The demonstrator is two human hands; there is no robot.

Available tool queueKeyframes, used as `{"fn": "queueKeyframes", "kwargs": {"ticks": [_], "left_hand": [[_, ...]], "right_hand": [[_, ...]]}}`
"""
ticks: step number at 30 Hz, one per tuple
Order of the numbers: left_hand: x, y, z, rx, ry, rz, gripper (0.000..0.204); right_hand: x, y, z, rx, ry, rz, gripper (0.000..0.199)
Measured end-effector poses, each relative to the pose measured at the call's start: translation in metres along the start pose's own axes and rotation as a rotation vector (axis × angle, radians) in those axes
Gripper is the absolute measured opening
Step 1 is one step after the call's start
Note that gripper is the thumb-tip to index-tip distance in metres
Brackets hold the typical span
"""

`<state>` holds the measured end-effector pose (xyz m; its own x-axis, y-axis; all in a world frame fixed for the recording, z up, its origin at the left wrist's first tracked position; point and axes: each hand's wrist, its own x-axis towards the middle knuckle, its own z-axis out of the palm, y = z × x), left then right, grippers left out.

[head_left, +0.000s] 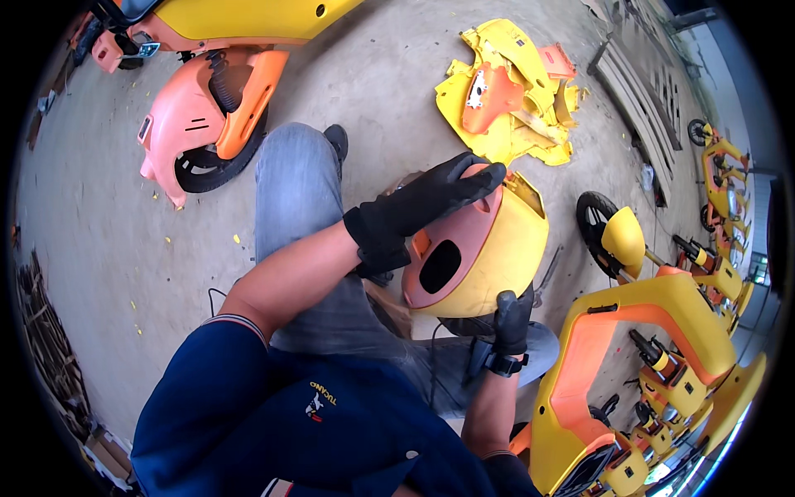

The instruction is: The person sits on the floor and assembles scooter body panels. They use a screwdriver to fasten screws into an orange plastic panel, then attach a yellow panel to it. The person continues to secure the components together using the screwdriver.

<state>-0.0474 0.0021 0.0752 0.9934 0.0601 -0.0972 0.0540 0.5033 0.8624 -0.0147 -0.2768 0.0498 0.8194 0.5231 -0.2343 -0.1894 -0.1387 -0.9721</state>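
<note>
Concrete floor [356, 74] surrounds the shell [509, 257], just beyond the right knee [541, 344]. Left of the shell stands a scooter front [186, 116]; over the shell's far end lies the left hand [431, 197] — fingers nearly straight, laid flat — with panels [537, 95] heaped beyond. At the shell's near right corner is the right hand [513, 321], thumb up, how far closed I cannot tell; farther right stands a frame [662, 302].

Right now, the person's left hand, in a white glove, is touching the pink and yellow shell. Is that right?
Not quite: the head view shows the left hand wearing a black glove, not white. It is touching the pink and yellow shell.
</note>
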Motion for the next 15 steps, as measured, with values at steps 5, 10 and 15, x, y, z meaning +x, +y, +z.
{"fn": "queueKeyframes", "kwargs": {"ticks": [5,10,15], "left_hand": [[-0.005,0.011,0.003,-0.031,-0.013,-0.048,0.053],[-0.005,0.008,0.003,-0.047,-0.002,-0.055,0.052],[-0.001,-0.004,0.006,-0.033,0.083,0.022,0.037]], "right_hand": [[-0.003,0.011,-0.006,-0.045,0.03,0.041,0.075],[-0.003,0.007,-0.002,-0.051,0.022,0.045,0.071],[-0.002,0.009,0.006,0.005,-0.007,0.05,0.071]]}}
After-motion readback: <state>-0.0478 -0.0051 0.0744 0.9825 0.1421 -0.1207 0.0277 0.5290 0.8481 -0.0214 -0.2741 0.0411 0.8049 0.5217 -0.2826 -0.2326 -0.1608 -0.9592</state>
